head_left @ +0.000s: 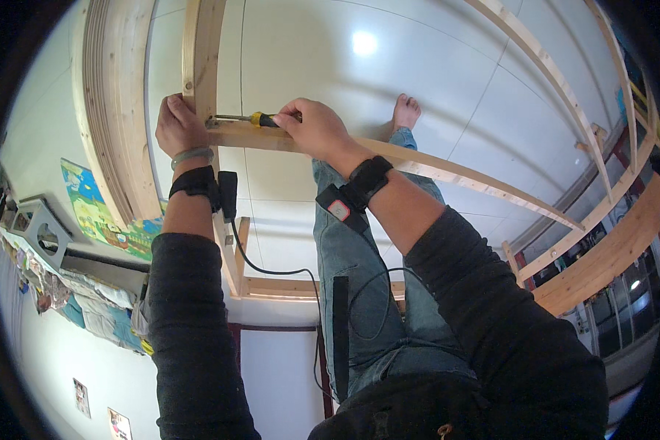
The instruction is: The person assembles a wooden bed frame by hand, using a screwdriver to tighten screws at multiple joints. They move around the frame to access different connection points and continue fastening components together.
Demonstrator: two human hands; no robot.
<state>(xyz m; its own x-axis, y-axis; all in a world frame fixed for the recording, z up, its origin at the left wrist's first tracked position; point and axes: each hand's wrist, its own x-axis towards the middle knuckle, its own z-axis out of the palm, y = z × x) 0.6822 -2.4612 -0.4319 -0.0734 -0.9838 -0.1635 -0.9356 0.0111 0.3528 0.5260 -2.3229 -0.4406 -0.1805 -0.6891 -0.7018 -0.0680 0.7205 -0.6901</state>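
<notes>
Right hand (312, 128) is clamped on a yellow-and-black screwdriver (259, 119), which points along a wooden rail (271, 139) to the corner joint (211, 124) (too small to tell what the tip meets), while the left hand (181, 126) grips the adjoining wooden post (200, 59).

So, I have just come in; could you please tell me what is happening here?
A person works with both hands on a wooden frame. The right hand holds a yellow-and-black screwdriver, its shaft pointing left toward the corner where a wooden rail meets a wooden post. The left hand grips the post beside that corner. The tip is at the joint, but I cannot tell whether it sits in a screw.
</notes>
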